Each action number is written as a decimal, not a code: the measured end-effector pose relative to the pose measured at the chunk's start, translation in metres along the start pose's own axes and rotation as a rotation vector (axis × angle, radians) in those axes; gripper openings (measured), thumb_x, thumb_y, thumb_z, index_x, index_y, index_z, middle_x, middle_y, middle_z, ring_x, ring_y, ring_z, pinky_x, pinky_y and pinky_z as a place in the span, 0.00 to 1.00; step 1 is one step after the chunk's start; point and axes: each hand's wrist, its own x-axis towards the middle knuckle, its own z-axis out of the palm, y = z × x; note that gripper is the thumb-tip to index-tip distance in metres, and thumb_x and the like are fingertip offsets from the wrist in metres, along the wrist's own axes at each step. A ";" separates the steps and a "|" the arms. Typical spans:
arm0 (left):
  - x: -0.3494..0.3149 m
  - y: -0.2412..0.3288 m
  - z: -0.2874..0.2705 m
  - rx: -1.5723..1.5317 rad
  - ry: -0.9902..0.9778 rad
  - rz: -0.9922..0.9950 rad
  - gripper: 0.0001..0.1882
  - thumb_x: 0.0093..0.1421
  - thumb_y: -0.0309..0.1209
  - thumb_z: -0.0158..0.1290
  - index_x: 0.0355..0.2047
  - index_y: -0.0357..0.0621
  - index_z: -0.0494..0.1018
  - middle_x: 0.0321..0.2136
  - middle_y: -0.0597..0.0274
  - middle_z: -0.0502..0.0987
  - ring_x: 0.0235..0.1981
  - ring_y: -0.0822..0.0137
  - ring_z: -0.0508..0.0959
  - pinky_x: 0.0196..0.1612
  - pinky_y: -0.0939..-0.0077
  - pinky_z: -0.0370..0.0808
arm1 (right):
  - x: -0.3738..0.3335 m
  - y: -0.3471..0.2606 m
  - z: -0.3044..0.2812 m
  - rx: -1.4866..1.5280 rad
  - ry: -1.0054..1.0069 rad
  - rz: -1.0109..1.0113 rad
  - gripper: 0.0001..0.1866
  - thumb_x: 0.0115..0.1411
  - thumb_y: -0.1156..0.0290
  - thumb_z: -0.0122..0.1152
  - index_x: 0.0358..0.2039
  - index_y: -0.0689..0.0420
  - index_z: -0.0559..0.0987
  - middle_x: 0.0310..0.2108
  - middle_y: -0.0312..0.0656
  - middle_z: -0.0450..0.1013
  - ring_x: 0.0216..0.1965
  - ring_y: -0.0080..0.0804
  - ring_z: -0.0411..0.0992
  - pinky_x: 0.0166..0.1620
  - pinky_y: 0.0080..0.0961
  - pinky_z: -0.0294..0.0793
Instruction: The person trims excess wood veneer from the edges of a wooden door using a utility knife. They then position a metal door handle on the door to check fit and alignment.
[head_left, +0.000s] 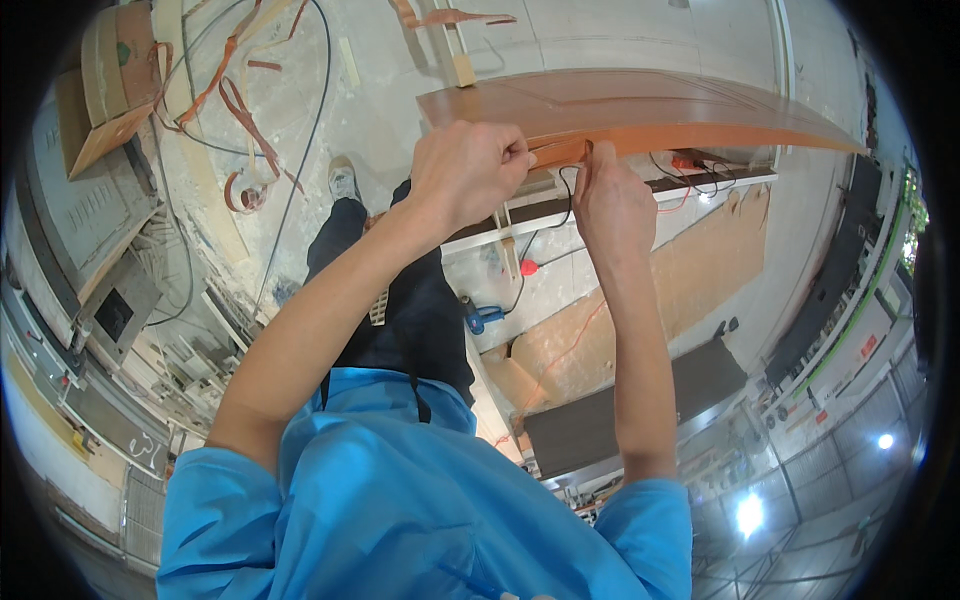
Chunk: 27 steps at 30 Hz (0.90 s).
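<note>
A wide orange-brown panel [660, 105] with a grooved face lies in front of me, its near long edge turned toward my hands. Along that edge, between my hands, runs a thin orange-brown strip [560, 154], like edge banding. My left hand [465, 175] is closed in a pinch at the strip's left part, by the panel's left corner. Just right of it, my right hand [612, 200] presses thumb and fingers together on the strip at the panel's edge. The fingertips of the right hand are partly hidden behind its own knuckles.
Beneath the panel is a pale-topped bench frame [720, 186] with black cables. A blue-handled tool [482, 317] and a brown board [640, 290] lie below it. Loose brown strips [240, 110] and a dark hose [325, 90] cover the floor at left, near a cardboard box [105, 135].
</note>
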 end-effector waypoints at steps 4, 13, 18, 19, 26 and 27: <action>0.000 0.000 0.001 -0.007 0.005 -0.012 0.13 0.63 0.42 0.58 0.32 0.48 0.83 0.24 0.60 0.83 0.27 0.57 0.83 0.32 0.62 0.76 | 0.002 -0.001 -0.001 0.004 -0.027 0.011 0.09 0.67 0.66 0.57 0.36 0.60 0.73 0.29 0.53 0.79 0.32 0.57 0.80 0.35 0.50 0.78; -0.004 0.000 0.001 0.002 0.010 0.000 0.11 0.63 0.41 0.58 0.32 0.48 0.83 0.23 0.59 0.83 0.27 0.54 0.83 0.32 0.61 0.76 | 0.000 0.000 -0.001 0.011 -0.066 0.017 0.10 0.68 0.66 0.56 0.36 0.60 0.73 0.28 0.55 0.78 0.31 0.58 0.79 0.35 0.51 0.77; -0.003 -0.002 0.003 0.022 0.044 0.033 0.11 0.63 0.40 0.59 0.31 0.48 0.83 0.22 0.58 0.83 0.25 0.55 0.83 0.30 0.62 0.76 | 0.000 0.003 0.001 0.025 -0.051 -0.001 0.10 0.68 0.67 0.55 0.35 0.61 0.73 0.27 0.55 0.78 0.31 0.58 0.78 0.35 0.51 0.77; -0.003 -0.002 0.004 0.020 0.039 0.029 0.11 0.63 0.40 0.59 0.31 0.48 0.83 0.22 0.58 0.83 0.25 0.55 0.83 0.30 0.63 0.76 | 0.000 0.003 0.002 0.022 -0.054 -0.001 0.10 0.68 0.67 0.55 0.35 0.61 0.73 0.27 0.55 0.78 0.31 0.57 0.79 0.35 0.51 0.77; -0.003 -0.003 0.005 -0.003 0.045 0.041 0.11 0.63 0.40 0.58 0.31 0.47 0.83 0.20 0.59 0.82 0.23 0.56 0.82 0.29 0.63 0.76 | 0.002 0.007 0.001 0.004 -0.083 -0.018 0.10 0.68 0.66 0.56 0.36 0.61 0.73 0.27 0.55 0.78 0.32 0.57 0.79 0.36 0.52 0.78; -0.004 -0.003 0.005 -0.001 0.045 0.042 0.11 0.63 0.40 0.58 0.31 0.47 0.83 0.20 0.59 0.82 0.23 0.56 0.82 0.29 0.63 0.76 | 0.002 0.007 0.001 0.002 -0.091 -0.014 0.10 0.68 0.66 0.56 0.36 0.61 0.73 0.27 0.55 0.78 0.33 0.58 0.79 0.36 0.52 0.78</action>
